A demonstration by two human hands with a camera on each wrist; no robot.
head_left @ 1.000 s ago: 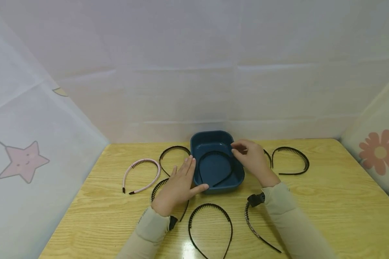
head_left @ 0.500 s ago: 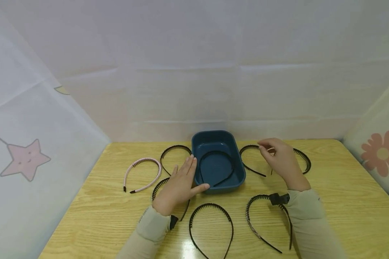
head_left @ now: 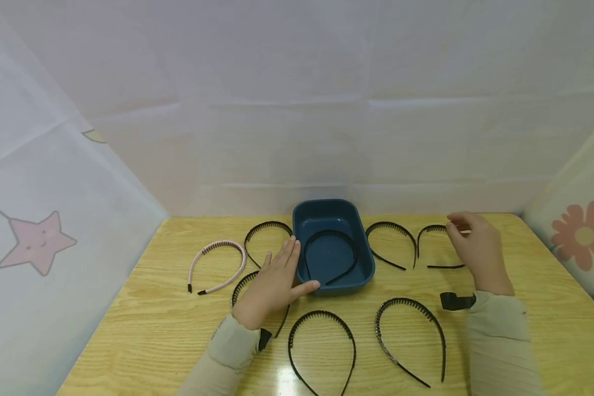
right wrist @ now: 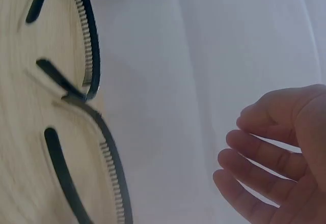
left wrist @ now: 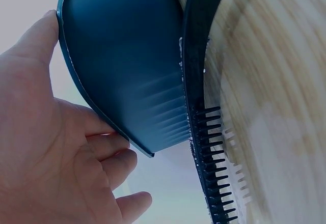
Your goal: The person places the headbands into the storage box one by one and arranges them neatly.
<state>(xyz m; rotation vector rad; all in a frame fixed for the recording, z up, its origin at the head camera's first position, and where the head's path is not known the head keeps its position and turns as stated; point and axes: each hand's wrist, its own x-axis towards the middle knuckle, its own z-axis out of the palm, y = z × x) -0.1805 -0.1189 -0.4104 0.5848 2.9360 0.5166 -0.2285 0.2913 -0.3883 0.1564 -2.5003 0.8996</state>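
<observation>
My left hand [head_left: 272, 283] lies against the left wall of a blue plastic box [head_left: 365, 283], fingers straight, thumb over the near rim. In the left wrist view the fingertips touch the box's rim [left wrist: 76, 81]. A black toothed headband [head_left: 352, 250] lies inside the box. My right hand [head_left: 477, 247] hovers over the far-right black headband [head_left: 421, 236] and hides its right side. Its fingers bend loosely and hold nothing, as the right wrist view shows of the hand [right wrist: 275, 152]. Left of it lies another black headband [head_left: 393, 225].
Left of the box lie a pink headband [head_left: 242, 256] and a black headband [head_left: 264, 225]. Another headband [head_left: 240, 286] is partly under my left hand. Nearer me lie a black headband [head_left: 322, 313] and a patterned one [head_left: 378, 330]. A white sheet [head_left: 322, 137] hangs behind the table.
My right hand has moved from the box's right side rightward, past one black headband, to over the far-right one. The left hand and the box stay nearly where they were.
</observation>
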